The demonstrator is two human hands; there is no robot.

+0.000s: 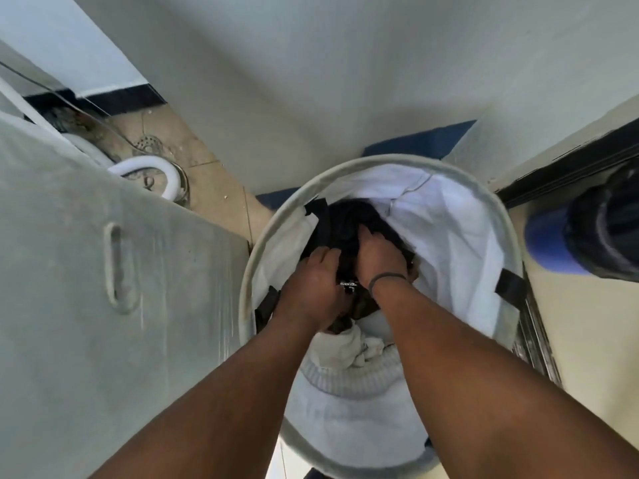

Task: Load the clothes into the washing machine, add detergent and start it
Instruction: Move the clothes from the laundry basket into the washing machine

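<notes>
You have no text here that can be read. The only mark is a small white patch of print on the dark garment (345, 233), just below the fingertips of your left hand (311, 285) and beside the wrist of your right hand (378, 257); it is too small and blurred to make out.

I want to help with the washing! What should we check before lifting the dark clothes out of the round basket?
1. Left hand holds the dark bundle of clothes: ok, fingers curl into it.
2. Right hand has a grip on it: cannot tell, fingers are buried in the fabric.
3. Round grey fabric laundry basket with white lining stands open: ok.
4. White knitted garment lies free of the bundle: cannot tell.
5. Washing machine open and ready: cannot tell, no opening in view.
</notes>
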